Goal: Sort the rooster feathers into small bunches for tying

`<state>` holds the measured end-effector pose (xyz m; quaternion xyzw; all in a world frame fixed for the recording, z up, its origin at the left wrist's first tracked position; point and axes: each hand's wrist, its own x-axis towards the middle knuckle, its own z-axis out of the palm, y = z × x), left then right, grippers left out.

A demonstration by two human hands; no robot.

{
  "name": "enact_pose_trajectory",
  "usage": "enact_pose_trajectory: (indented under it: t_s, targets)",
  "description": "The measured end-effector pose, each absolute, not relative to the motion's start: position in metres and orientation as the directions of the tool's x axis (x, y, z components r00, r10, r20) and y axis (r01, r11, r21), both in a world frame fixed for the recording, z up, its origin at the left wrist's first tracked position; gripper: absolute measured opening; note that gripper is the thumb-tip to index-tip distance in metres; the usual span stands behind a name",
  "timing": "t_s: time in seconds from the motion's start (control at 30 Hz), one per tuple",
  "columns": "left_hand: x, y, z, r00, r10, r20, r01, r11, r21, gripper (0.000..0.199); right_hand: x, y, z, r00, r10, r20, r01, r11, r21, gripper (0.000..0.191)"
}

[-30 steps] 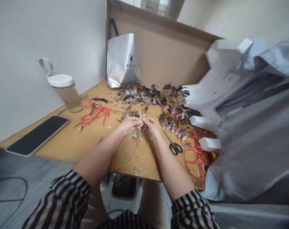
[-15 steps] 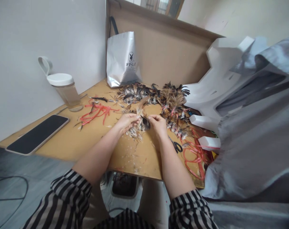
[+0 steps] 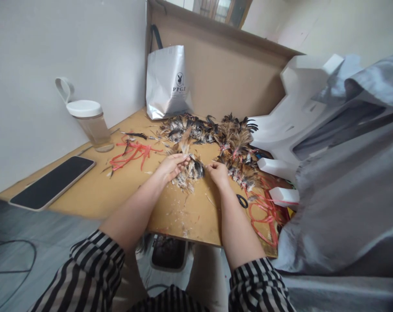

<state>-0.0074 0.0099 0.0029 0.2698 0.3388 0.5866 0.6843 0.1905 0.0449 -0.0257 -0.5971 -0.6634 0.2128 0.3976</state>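
Note:
My left hand (image 3: 176, 167) is closed in a pinch on some brown feathers (image 3: 184, 143), their tips pointing up and away from me. Beneath it lies a loose heap of pale and dark feathers (image 3: 185, 178) on the wooden table (image 3: 125, 197). My right hand (image 3: 217, 172) is at the right edge of that heap, thumb and fingers pressed together. Whatever those fingers pinch is too small to make out. Just behind it are bunches of brown feathers (image 3: 243, 171) with red ties. A black scissors handle (image 3: 242, 201) shows beside my right forearm, the rest hidden.
Red strips lie at left (image 3: 134, 154) and at right (image 3: 264, 212). A lidded cup (image 3: 91, 128) and a phone (image 3: 53, 182) stand on the left side. At the back are a silver bag (image 3: 167, 82) and more feathers (image 3: 233, 132). White foam (image 3: 274, 106) borders the right.
My right hand has shifted slightly right and down, away from the left hand. My left hand stays nearly in place, with the held brown feathers leaning a little further left.

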Motion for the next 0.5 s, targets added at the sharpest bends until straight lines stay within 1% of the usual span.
enact_pose_trajectory:
  t_s: [0.13,0.23,0.33,0.4,0.5]
  targets:
    - [-0.007,0.010,0.001,0.093,0.986,-0.140,-0.617,0.167,0.769,0.004,0.186,0.044,-0.027,0.017,0.960,0.280,0.642,0.205,-0.739,0.025]
    - [-0.006,0.010,0.001,0.110,0.981,-0.157,-0.606,0.192,0.772,0.006,0.180,0.043,-0.030,-0.008,0.967,0.254,0.680,0.192,-0.707,0.025]
    - [-0.006,0.009,0.000,0.124,0.978,-0.170,-0.597,0.210,0.774,0.007,0.176,0.042,-0.032,-0.017,0.975,0.219,0.700,0.168,-0.695,0.020]
    - [-0.005,0.009,0.000,0.129,0.977,-0.170,-0.594,0.213,0.776,0.007,0.174,0.042,-0.033,-0.009,0.979,0.205,0.657,0.161,-0.737,0.017]
    - [-0.006,0.009,0.000,0.131,0.977,-0.165,-0.592,0.211,0.778,0.006,0.173,0.042,-0.031,0.015,0.981,0.195,0.518,0.159,-0.840,0.017]
